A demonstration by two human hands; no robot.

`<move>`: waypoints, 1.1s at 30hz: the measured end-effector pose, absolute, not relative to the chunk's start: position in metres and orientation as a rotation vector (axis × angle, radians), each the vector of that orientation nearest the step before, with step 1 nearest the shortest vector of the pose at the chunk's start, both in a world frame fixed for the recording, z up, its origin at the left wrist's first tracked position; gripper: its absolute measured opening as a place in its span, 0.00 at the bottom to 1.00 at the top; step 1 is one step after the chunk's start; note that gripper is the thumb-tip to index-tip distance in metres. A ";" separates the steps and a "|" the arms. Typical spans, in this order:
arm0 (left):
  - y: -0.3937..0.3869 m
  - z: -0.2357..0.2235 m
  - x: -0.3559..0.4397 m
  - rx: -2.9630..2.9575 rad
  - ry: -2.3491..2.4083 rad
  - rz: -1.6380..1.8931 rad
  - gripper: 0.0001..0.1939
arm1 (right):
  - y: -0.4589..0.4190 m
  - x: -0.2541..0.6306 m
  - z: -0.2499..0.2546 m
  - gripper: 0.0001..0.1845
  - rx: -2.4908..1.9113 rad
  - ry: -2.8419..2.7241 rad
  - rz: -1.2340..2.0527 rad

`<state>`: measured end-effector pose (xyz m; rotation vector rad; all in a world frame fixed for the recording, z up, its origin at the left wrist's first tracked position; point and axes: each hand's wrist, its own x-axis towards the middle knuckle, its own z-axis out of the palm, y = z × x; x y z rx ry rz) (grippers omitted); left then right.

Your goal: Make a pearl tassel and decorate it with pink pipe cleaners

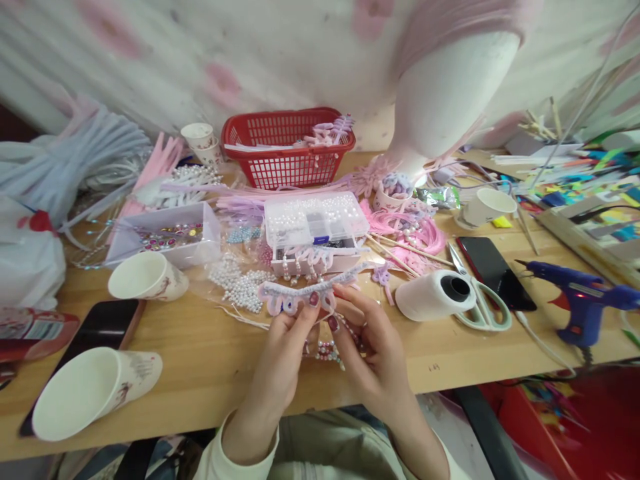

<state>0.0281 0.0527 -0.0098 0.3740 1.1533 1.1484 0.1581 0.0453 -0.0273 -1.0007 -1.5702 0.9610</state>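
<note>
Between my hands, above the table's front part, is a pale lilac and white pipe-cleaner band [295, 291] with a row of small loops along its lower edge. My left hand [284, 350] pinches it near the middle with the thumb in front. My right hand [370, 347] has its fingers curled at the band's right part, thumb and forefinger close to one loop. A string of pink and white beads [327, 350] shows below and behind the fingers; whether a hand holds it is unclear. Just behind stands a clear-lidded bead box [315, 220], with loose white pearls [243, 283] to its left.
Right of my hands are a white thread spool [425, 297], scissors [483, 303], a phone [495, 270] and a blue glue gun [580, 293]. Paper cups [95, 393] and another phone [100, 327] lie left. A red basket [287, 167] and a white mannequin form [445, 100] stand behind.
</note>
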 end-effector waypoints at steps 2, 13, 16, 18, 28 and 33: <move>0.053 -0.012 0.024 0.437 1.171 1.115 0.33 | 0.047 0.158 -0.028 0.24 -1.003 -1.617 0.873; 0.045 -0.006 0.017 0.461 1.089 1.074 0.27 | 0.058 0.156 -0.030 0.17 -1.035 -1.654 0.625; 0.040 -0.006 0.014 0.409 0.976 1.023 0.22 | 0.060 0.158 -0.031 0.17 -1.009 -1.654 0.560; 0.038 -0.005 0.012 0.367 0.920 0.996 0.19 | 0.060 0.159 -0.031 0.17 -1.005 -1.639 0.531; 0.036 0.001 0.013 0.341 0.716 0.917 0.11 | 0.058 0.159 -0.024 0.15 -1.023 -1.592 0.540; 0.029 0.006 0.015 0.395 0.731 0.910 0.13 | 0.056 0.161 -0.020 0.16 -1.022 -1.575 0.561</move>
